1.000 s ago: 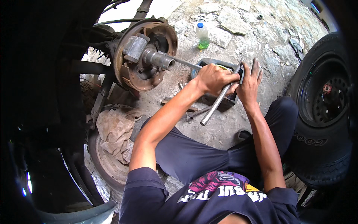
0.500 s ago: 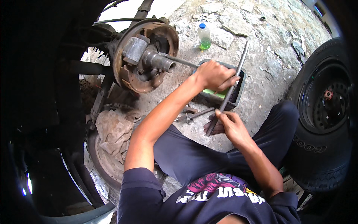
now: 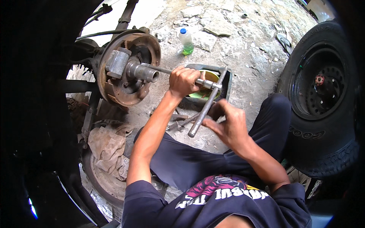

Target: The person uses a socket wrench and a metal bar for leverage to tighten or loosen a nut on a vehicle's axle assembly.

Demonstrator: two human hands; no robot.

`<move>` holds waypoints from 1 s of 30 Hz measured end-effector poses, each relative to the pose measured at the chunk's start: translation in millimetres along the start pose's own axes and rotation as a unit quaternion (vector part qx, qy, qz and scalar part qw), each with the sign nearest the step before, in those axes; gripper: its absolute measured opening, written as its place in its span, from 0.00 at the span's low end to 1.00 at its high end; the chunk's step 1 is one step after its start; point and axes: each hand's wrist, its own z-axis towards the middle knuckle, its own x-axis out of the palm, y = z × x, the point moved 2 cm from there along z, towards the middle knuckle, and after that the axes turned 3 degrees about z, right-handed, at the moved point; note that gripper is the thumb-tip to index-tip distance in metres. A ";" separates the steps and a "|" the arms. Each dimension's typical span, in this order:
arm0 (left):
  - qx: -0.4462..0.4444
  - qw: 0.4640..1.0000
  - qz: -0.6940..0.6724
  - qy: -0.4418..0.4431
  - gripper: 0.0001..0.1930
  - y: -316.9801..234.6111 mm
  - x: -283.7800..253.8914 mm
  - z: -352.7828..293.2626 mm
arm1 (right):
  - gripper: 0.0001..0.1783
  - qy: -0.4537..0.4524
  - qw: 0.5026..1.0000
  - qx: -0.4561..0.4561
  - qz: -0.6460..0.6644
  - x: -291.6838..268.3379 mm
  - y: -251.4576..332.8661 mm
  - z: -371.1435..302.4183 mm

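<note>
Hands work a long grey steel T-handle socket wrench (image 3: pixel 178 74) seated on the hub of a rusty brown brake backing plate (image 3: pixel 127 72) of a raised vehicle. Left hand (image 3: pixel 185 80) is wrapped tight round the wrench's straight shaft, just short of the joint where the sliding cross-bar (image 3: pixel 207 104) passes through. Right hand (image 3: pixel 230 125) is half open with its fingers curled loosely, its fingertips at the lower end of that cross-bar; whether it actually grips the bar cannot be told. Wrench socket sits over the grey stub axle (image 3: pixel 142 72) at the plate's centre, its shaft running out toward the person, who sits on the cracked stone ground (image 3: pixel 243 57) in dark trousers. Beneath the wrench lies a dark metal tray (image 3: pixel 228 81) holding a yellow-green bowl (image 3: pixel 208 78). Small clear plastic bottle with green liquid and a blue cap (image 3: pixel 186 41) stands upright farther off on the ground. Black tyre on a dark steel wheel (image 3: pixel 323 98) lies at the person's right, and a crumpled brown rag (image 3: pixel 108 144) lies on another wheel at the left.
</note>
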 end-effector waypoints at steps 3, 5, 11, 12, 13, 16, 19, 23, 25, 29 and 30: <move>-0.012 1.000 0.002 0.027 0.06 2.4 2.6 -2.0 | 0.39 -0.185 0.936 -0.193 -0.227 -9.9 -2.2 21.1; -0.016 1.000 -0.008 0.003 0.06 -0.4 4.1 3.5 | 0.39 -0.195 0.897 -0.318 -0.238 -12.3 -17.6 39.7; -0.009 1.000 -0.022 -0.003 0.06 4.5 4.4 7.8 | 0.24 -0.207 0.955 -0.200 -0.071 -32.7 -26.5 101.7; -0.007 1.000 -0.026 0.007 0.06 6.2 2.3 8.7 | 0.23 -0.242 0.957 -0.155 -0.035 -36.9 -27.4 114.7; -0.020 0.999 -0.031 0.029 0.06 6.4 -1.0 8.7 | 0.25 -0.284 0.948 -0.146 0.014 -38.4 -28.1 124.8; 0.017 0.998 -0.043 -0.039 0.03 5.5 3.9 14.7 | 0.22 -0.384 0.887 -0.245 -0.073 -49.7 -74.8 164.3; -0.002 1.000 -0.024 0.013 0.06 13.3 11.0 7.0 | 0.11 -0.271 0.952 -0.140 0.033 -40.9 -108.0 172.2; 0.038 0.997 -0.058 -0.040 0.07 7.8 9.5 9.7 | 0.18 -0.278 0.931 -0.204 -0.116 -30.3 -158.5 164.9; 0.045 0.995 -0.080 -0.042 0.06 6.7 2.2 11.1 | 0.23 -0.263 0.935 -0.219 -0.089 -20.5 -162.1 154.6; 0.059 0.993 -0.093 -0.036 0.06 4.8 -1.7 8.7 | 0.26 -0.249 0.962 -0.107 -0.013 14.7 -182.4 119.3; 0.063 0.993 -0.096 -0.035 0.06 3.6 0.3 10.1 | 0.27 -0.241 0.968 -0.062 0.039 20.9 -190.1 111.9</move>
